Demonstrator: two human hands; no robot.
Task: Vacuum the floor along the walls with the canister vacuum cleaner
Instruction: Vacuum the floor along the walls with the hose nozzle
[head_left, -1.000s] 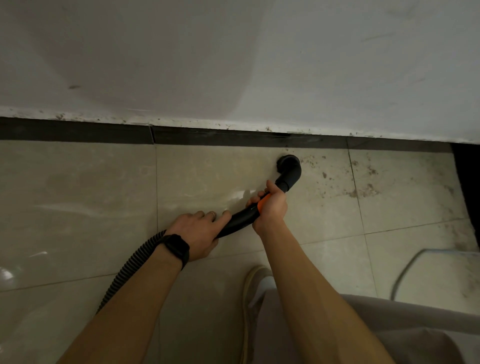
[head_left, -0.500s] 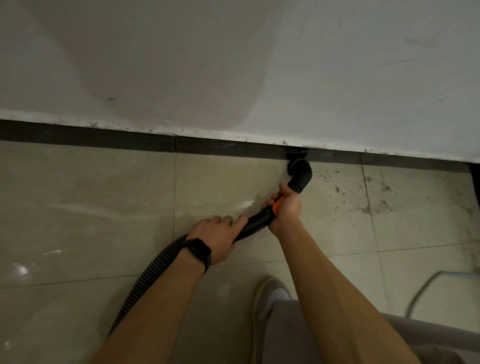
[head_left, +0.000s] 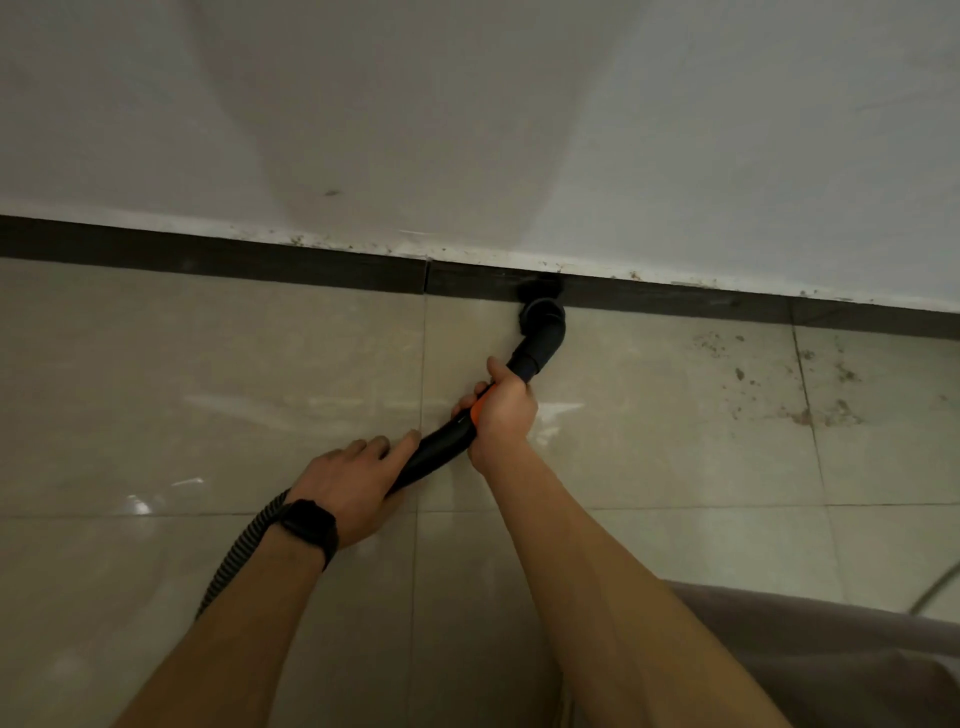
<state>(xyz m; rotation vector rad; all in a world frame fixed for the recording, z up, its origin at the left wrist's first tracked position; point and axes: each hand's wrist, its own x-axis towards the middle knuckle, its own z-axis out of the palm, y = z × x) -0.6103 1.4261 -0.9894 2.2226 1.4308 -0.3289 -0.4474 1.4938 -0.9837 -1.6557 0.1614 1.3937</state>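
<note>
My right hand (head_left: 501, 413) grips the vacuum's wand (head_left: 441, 447) just behind its nozzle (head_left: 543, 322), which touches the dark baseboard (head_left: 260, 260); my left hand (head_left: 348, 483) holds the wand further back, by the ribbed hose (head_left: 229, 556).

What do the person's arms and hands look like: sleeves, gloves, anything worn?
No sleeves or gloves in view: both forearms are bare up to the frame edge. The left hand has a black wristwatch at its wrist, with a dark rectangular face on a black strap. The right hand and its wrist show nothing worn.
</note>
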